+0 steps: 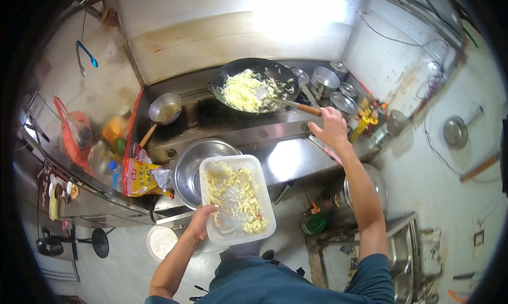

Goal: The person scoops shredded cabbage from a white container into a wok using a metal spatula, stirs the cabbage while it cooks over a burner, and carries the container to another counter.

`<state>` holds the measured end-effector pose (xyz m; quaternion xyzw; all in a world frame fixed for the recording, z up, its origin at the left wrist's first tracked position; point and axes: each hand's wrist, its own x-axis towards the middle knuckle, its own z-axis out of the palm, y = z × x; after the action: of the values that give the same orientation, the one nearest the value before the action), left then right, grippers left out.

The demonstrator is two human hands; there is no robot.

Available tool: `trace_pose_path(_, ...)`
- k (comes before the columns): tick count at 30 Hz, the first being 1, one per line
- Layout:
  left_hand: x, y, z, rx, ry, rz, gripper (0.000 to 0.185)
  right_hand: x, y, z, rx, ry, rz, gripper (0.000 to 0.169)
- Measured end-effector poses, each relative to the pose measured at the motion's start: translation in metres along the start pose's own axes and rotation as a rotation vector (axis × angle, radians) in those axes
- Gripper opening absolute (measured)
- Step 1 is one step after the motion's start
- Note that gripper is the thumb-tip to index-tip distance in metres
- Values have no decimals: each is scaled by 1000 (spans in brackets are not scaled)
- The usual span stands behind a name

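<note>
My left hand (203,221) grips the left rim of a white plastic tub (271,208), its thumb over the edge. Pale shredded vegetable pieces (254,224) lie and cling inside the tub, which overlaps a wide steel bowl (184,173). Beyond it, a black wok (234,66) on the stove holds shredded cabbage (240,91). A metal wok ladle or spatula (307,109) with a wooden handle rests in the wok. My right hand (333,128) is at the handle's end, fingertips by the wood and thumb spread away from it. The fingers' undersides are hidden.
A small wooden-handled pan (166,109) stands left of the wok, with a yellow seasoning bag (139,179) nearer me. Pots (325,79) and lids stand right, beside several bottles (363,123). A knife-like tool (323,147) lies on the counter edge. A sink (399,252) is lower right.
</note>
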<state>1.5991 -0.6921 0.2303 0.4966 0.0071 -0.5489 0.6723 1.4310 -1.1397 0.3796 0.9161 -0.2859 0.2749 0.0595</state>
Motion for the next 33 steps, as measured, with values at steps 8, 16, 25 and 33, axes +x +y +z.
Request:
trace_pose_path(8, 68, 36, 38, -99, 142, 149, 46, 164, 29, 119, -88, -841, 58, 36)
trace_pose_path(16, 77, 48, 52, -227, 294, 320, 45, 320, 44, 3, -612, -674, -243, 21)
trace_pose_path(25, 69, 53, 83, -395, 615, 390, 46, 382, 99, 61, -327, -1154, -299, 24)
trace_pose_path(33, 82, 99, 75, -408, 661, 456, 46, 234, 69, 152, 1036, -1433, 352, 23)
